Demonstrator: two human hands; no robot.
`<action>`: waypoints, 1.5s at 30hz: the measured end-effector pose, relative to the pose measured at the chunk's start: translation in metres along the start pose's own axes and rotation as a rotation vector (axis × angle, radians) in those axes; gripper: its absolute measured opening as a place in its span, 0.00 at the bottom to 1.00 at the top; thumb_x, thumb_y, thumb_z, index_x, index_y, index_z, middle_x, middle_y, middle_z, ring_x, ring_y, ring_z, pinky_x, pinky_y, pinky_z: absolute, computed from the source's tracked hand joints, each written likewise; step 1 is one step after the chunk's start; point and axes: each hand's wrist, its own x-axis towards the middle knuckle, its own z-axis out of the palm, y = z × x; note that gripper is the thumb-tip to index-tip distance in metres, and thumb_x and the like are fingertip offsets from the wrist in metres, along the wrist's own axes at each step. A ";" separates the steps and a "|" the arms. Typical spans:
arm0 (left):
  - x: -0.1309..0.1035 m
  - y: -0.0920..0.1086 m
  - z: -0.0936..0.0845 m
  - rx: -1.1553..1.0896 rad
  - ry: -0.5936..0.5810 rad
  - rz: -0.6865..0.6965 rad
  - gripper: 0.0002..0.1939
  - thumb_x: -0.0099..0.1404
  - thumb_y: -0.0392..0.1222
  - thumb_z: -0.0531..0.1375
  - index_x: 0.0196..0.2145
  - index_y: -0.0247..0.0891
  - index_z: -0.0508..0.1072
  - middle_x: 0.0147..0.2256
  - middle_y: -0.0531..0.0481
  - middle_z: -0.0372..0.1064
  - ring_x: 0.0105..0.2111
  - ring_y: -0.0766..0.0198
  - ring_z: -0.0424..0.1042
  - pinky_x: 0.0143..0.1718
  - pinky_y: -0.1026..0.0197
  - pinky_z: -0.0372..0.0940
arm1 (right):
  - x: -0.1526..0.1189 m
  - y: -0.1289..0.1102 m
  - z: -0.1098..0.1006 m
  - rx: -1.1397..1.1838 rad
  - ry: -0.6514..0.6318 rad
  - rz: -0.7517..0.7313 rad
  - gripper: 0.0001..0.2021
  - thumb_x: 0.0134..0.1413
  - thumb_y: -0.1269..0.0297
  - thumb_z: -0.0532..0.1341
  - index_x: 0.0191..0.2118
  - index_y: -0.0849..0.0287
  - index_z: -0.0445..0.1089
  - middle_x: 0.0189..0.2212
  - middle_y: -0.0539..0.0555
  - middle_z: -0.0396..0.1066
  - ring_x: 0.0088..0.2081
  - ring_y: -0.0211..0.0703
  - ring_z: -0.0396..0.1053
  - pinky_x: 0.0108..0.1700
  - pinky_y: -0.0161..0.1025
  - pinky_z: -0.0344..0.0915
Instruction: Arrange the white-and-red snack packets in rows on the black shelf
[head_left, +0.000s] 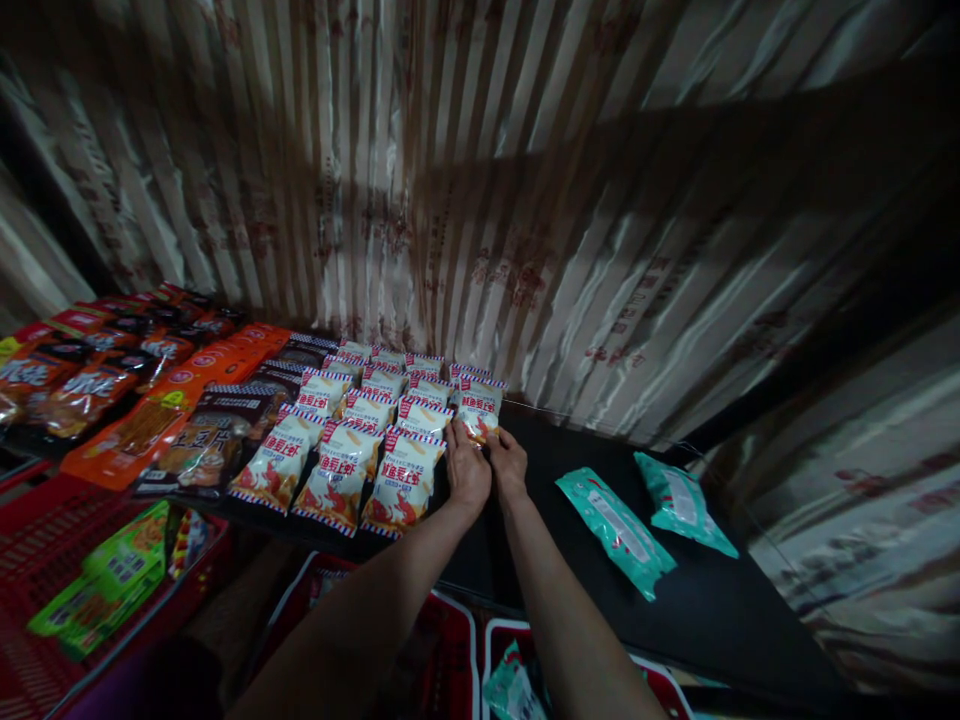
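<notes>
Both my hands are on one white and orange snack bag (478, 405) with red lettering and a striped edge. My left hand (468, 470) grips its lower left corner. With its fingers closed at the lower right corner, my right hand (508, 462) holds the other side. The bag lies at the right end of several rows of matching snack bags (341, 470), overlapping toward the back. Part of another such bag (469, 373) shows just behind the held one. My fingertips are partly hidden against the bag.
Two teal bags (616, 530) lie on the black table (540, 555) at right. Brown bags (202, 440), orange packs (150, 430) and clear-fronted packs (97, 385) line the left. Red baskets (45, 560) stand below the front edge, one holding green packs (112, 575). Ribbed sheeting (450, 200) rises behind.
</notes>
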 end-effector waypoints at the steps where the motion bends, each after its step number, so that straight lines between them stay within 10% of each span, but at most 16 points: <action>1: 0.000 -0.001 0.001 0.003 -0.004 0.005 0.29 0.60 0.30 0.48 0.60 0.27 0.54 0.62 0.31 0.47 0.62 0.52 0.48 0.61 0.51 0.49 | -0.001 -0.001 0.000 -0.018 -0.001 -0.010 0.20 0.43 0.56 0.59 0.42 0.60 0.73 0.38 0.55 0.76 0.39 0.47 0.73 0.43 0.41 0.67; 14: -0.003 -0.018 0.008 0.138 0.010 0.105 0.28 0.62 0.32 0.47 0.60 0.29 0.54 0.62 0.34 0.47 0.63 0.52 0.45 0.60 0.49 0.52 | -0.004 -0.006 0.001 -0.356 -0.022 -0.167 0.22 0.49 0.54 0.54 0.48 0.58 0.70 0.42 0.58 0.74 0.42 0.48 0.71 0.47 0.44 0.64; 45: -0.005 -0.025 0.009 0.134 -0.007 0.140 0.33 0.57 0.25 0.47 0.61 0.32 0.54 0.63 0.40 0.45 0.64 0.56 0.42 0.62 0.51 0.50 | 0.021 -0.012 0.016 0.018 -0.151 -0.050 0.30 0.47 0.50 0.59 0.55 0.58 0.63 0.49 0.57 0.70 0.47 0.47 0.70 0.50 0.43 0.65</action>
